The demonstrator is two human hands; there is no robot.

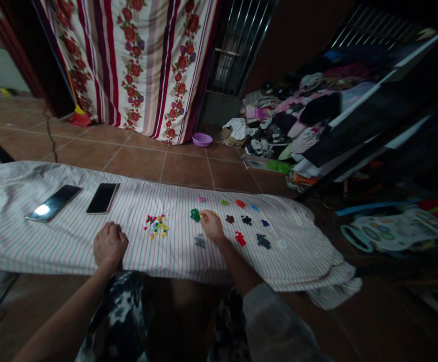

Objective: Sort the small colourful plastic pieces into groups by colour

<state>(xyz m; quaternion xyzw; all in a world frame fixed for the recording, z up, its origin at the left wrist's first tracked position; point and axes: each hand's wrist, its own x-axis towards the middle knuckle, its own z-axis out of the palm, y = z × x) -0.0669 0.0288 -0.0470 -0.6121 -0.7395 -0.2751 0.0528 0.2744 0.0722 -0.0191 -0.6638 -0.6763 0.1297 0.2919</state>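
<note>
My left hand [110,244] rests on the striped cloth [68,246], fingers loosely curled, with nothing visible under them. To its right lies a mixed pile of small coloured pieces [156,225]. My right hand [212,224] is pinched beside the green pile [195,215], and a bit of yellow shows at its fingertips. Around that hand are single-colour piles: grey [200,240], pink [202,199], brown [229,219], black [246,220], red [240,239] and orange [240,203]. Dark grey pieces [263,241] and white ones [281,244] sit farther right.
Two phones lie on the cloth's left part, one glossy [54,202] and one dark [102,197]. Beyond the cloth, a purple basin [202,140] stands on the tiled floor near a flowered curtain [143,65]. Clothes [290,110] are heaped at the back right.
</note>
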